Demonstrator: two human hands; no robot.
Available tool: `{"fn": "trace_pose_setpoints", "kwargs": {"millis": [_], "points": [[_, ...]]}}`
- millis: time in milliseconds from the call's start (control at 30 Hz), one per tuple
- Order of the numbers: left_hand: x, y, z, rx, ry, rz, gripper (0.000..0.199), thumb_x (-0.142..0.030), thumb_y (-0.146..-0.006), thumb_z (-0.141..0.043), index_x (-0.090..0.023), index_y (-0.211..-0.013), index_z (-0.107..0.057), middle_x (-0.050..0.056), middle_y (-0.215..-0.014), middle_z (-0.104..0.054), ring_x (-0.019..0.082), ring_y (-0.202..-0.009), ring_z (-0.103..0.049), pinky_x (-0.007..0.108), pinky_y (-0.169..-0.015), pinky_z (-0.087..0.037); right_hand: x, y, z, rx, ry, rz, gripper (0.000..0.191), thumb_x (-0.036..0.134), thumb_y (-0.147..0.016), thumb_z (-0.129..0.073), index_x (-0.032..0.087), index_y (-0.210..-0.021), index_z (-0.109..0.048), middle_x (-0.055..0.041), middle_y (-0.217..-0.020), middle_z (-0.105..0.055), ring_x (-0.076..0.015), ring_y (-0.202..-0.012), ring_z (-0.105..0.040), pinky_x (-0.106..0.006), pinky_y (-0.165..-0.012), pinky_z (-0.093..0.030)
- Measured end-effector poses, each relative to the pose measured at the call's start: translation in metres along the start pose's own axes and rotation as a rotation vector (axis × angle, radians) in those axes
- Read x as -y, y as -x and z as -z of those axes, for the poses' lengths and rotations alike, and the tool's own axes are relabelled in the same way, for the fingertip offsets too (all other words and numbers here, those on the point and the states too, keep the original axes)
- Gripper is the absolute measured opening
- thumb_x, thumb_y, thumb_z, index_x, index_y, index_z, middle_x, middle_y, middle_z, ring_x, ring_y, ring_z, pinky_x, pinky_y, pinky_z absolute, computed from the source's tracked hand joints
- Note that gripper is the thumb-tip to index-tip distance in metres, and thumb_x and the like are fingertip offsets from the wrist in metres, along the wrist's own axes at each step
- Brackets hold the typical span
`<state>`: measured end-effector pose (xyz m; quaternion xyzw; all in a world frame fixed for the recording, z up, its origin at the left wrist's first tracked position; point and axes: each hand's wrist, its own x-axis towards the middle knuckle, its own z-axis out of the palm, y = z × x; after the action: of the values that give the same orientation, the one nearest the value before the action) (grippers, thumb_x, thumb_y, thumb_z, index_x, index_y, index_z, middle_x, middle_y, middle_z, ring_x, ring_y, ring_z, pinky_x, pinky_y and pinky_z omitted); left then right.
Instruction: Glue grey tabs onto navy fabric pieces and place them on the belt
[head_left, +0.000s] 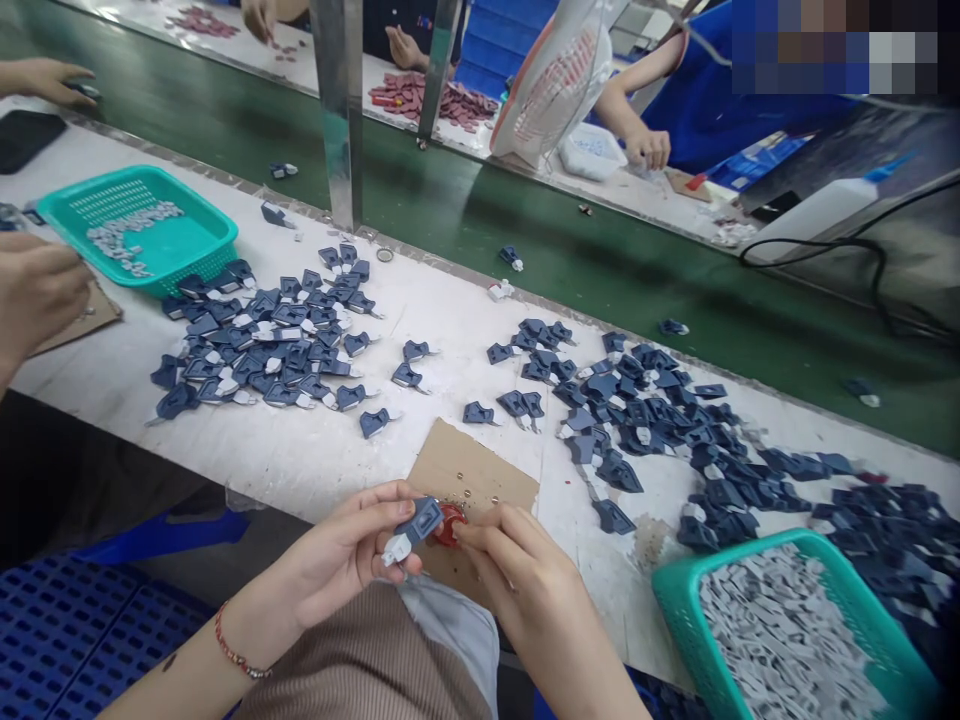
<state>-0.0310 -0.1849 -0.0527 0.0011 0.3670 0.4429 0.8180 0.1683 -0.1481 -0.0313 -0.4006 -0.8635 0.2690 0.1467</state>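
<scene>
Left hand (pixel 349 550): pinches the navy part (pixel 426 515) between thumb and fingers, the white end piece (pixel 397 548) angled back toward the wrist. Grip the edges; leave the recessed face clear. Right hand (pixel 529 560): fingertips bunched at the red item (pixel 450 522), just beside the left fingertips; whether they pinch anything cannot be told. Light contact should suit parts this small. Just beyond the hands, the cardboard (pixel 487 455) bears small metal pieces (pixel 467 493); avoid brushing them. Farther out, ahead-left and ahead-right, lie navy piles (pixel 289 315).
</scene>
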Motion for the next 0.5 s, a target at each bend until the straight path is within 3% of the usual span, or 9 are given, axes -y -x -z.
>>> {"fn": "trace_pose_setpoints", "kwargs": {"millis": [167,300,500], "points": [[0.002,-0.001,-0.007,-0.044,0.029,0.097,0.020,-0.026,-0.072,-0.081,-0.015,-0.080,-0.066,-0.002,-0.071,-0.064,0.007,-0.049,-0.059,0.013,-0.043,-0.045,-0.003,-0.004,0.015,-0.070,-0.430,-0.142,0.014,0.016,-0.090,-0.063,0.025,-0.094,-0.073,-0.0025,-0.088,-0.069,-0.0149,-0.083,-0.065,-0.023,-0.072,-0.052],[0.010,-0.003,-0.014,-0.038,0.104,0.121,0.020,-0.022,-0.069,-0.083,-0.014,-0.079,-0.067,-0.001,-0.074,-0.066,0.007,-0.053,-0.060,0.014,-0.047,-0.048,-0.001,-0.006,0.022,-0.128,-0.734,-0.199,0.015,0.019,-0.085,-0.070,0.032,-0.090,-0.075,0.0015,-0.088,-0.071,-0.0123,-0.081,-0.066,-0.018,-0.068,-0.052],[0.011,-0.003,-0.023,0.044,0.105,0.156,0.020,-0.025,-0.071,-0.081,-0.014,-0.074,-0.065,-0.002,-0.068,-0.064,0.008,-0.049,-0.063,0.012,-0.043,-0.048,0.007,-0.007,0.027,-0.058,-0.675,-0.163,0.016,0.018,-0.086,-0.070,0.031,-0.093,-0.075,0.0013,-0.092,-0.070,-0.0116,-0.089,-0.065,-0.019,-0.079,-0.051]]}}
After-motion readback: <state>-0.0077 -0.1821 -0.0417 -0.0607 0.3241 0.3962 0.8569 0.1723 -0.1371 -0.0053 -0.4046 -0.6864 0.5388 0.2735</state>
